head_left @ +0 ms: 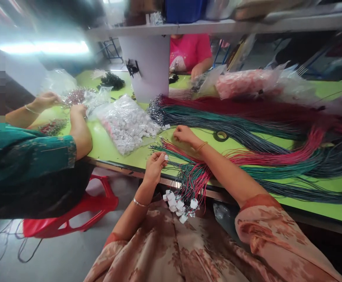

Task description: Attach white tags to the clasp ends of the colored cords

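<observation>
My left hand is pinching a small white plastic connector at the table's front edge. Above and to the right, my right hand has its fingers curled together over the wire ends; whatever is in them is hidden. Below it lie cut red, green and black wires with metal-tipped ends. A bunch of wires fitted with white connectors hangs over the edge in front of my lap. Left of my right hand sits a clear bag of white connectors.
Long bundles of wires stretch across the green table. A black tape roll lies behind my right forearm. A co-worker's arm works at the left, above a red stool. Another person in pink sits opposite, near bagged pink parts.
</observation>
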